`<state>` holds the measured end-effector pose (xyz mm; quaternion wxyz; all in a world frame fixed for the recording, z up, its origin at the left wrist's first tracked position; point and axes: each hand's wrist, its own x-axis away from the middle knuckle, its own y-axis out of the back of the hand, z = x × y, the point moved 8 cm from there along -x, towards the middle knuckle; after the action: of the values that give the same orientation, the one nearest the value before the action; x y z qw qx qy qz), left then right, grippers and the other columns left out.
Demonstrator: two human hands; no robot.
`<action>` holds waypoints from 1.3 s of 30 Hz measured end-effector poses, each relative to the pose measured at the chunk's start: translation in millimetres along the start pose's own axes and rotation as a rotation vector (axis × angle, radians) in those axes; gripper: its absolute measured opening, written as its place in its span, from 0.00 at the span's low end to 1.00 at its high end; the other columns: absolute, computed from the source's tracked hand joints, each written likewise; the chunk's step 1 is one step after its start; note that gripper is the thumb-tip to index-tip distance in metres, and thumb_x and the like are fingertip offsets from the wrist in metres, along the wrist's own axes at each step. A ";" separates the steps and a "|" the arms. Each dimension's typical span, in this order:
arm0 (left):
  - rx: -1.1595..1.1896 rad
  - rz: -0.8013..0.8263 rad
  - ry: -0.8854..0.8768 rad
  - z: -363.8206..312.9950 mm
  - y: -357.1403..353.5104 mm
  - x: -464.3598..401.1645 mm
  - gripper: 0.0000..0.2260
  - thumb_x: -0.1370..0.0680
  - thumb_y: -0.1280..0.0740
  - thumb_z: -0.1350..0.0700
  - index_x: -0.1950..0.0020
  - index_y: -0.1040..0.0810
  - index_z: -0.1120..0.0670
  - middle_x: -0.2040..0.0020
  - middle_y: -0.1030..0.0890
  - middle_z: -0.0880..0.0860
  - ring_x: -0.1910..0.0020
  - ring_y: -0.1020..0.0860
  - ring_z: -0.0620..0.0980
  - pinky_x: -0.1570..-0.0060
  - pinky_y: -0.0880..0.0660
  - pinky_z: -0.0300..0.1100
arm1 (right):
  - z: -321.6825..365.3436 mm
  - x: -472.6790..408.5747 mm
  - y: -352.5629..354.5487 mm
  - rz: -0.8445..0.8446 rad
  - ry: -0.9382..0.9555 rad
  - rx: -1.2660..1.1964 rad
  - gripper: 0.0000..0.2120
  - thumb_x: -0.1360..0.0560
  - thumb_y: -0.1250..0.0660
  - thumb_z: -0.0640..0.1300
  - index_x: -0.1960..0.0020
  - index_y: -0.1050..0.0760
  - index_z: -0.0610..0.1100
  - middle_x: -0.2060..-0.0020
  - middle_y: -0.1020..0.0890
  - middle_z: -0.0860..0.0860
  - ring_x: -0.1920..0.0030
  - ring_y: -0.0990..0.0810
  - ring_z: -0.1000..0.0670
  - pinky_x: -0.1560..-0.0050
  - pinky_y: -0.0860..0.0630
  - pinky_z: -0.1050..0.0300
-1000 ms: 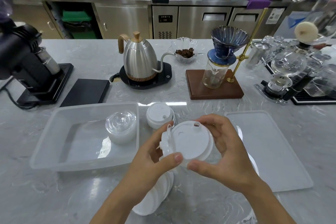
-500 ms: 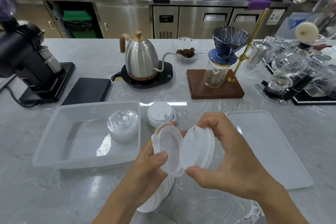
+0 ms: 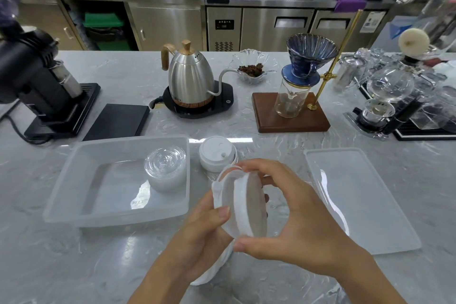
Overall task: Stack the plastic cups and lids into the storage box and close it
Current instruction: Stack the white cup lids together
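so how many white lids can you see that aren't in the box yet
3 clear: one beside the storage box, two between both hands, left hand, right hand. More lie partly hidden underneath.

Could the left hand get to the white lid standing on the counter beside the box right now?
Probably not right away: the path to the white lid looks clear, but the left hand and right hand are both gripping held lids, so it must let go first.

storage box [image 3: 74, 190] left of lone lid [image 3: 217, 153], box lid [image 3: 365, 205] right
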<state>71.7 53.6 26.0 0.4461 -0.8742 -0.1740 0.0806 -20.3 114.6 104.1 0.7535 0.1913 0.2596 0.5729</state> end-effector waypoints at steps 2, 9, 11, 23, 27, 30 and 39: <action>-0.039 0.006 -0.002 -0.5 -3.7 0.3 0.25 0.22 0.27 0.56 0.27 0.26 0.57 0.32 0.20 0.60 0.32 0.22 0.58 0.37 0.23 0.50 | 0.4 -0.4 -4.3 0.021 0.003 0.018 0.45 0.42 0.18 0.61 0.29 0.35 0.61 0.35 0.27 0.64 0.32 0.28 0.56 0.36 0.32 0.69; -0.128 -0.136 0.005 -1.8 8.4 -0.9 0.41 0.36 0.16 0.49 0.28 0.27 0.61 0.36 0.20 0.66 0.38 0.20 0.66 0.43 0.20 0.57 | -0.1 -1.1 -10.8 0.039 0.011 0.008 0.47 0.42 0.17 0.60 0.28 0.35 0.62 0.32 0.30 0.69 0.30 0.31 0.62 0.37 0.36 0.76; -0.182 -0.147 0.010 -3.5 7.9 -1.1 0.41 0.38 0.15 0.47 0.30 0.24 0.59 0.38 0.19 0.64 0.40 0.18 0.64 0.45 0.20 0.56 | -1.8 -0.7 -11.5 0.040 -0.010 -0.029 0.49 0.43 0.16 0.59 0.27 0.35 0.63 0.32 0.28 0.68 0.31 0.29 0.62 0.40 0.34 0.77; -0.270 -0.200 0.021 -10.7 9.6 6.1 0.38 0.35 0.17 0.45 0.30 0.24 0.58 0.39 0.19 0.69 0.39 0.19 0.67 0.45 0.19 0.59 | 2.1 -1.1 -16.6 0.111 0.052 -0.015 0.47 0.40 0.17 0.56 0.25 0.33 0.59 0.28 0.32 0.70 0.26 0.35 0.62 0.35 0.37 0.75; -0.321 -0.210 -0.018 -13.8 10.5 8.4 0.41 0.35 0.17 0.45 0.27 0.27 0.57 0.35 0.20 0.67 0.36 0.20 0.67 0.42 0.20 0.57 | 1.9 -1.2 -14.9 0.078 0.053 -0.037 0.46 0.40 0.17 0.57 0.26 0.32 0.59 0.28 0.32 0.70 0.26 0.35 0.64 0.35 0.39 0.77; -0.386 -0.201 -0.045 -16.4 10.0 9.3 0.41 0.35 0.17 0.44 0.26 0.27 0.54 0.33 0.21 0.65 0.35 0.21 0.66 0.37 0.22 0.59 | 0.6 -1.7 -15.8 0.056 0.048 -0.048 0.47 0.41 0.17 0.57 0.26 0.32 0.58 0.28 0.32 0.70 0.27 0.34 0.65 0.36 0.39 0.78; -0.447 -0.206 -0.045 -22.5 5.2 10.0 0.41 0.35 0.17 0.44 0.25 0.27 0.49 0.35 0.19 0.60 0.39 0.18 0.61 0.44 0.20 0.50 | 1.1 -1.2 -20.7 0.055 0.080 -0.100 0.48 0.39 0.17 0.56 0.24 0.36 0.61 0.26 0.33 0.69 0.26 0.36 0.66 0.35 0.42 0.79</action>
<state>88.8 37.6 35.3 0.2434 -0.9267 -0.2859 0.0136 -4.1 107.8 93.1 0.7352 0.1376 0.2551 0.6127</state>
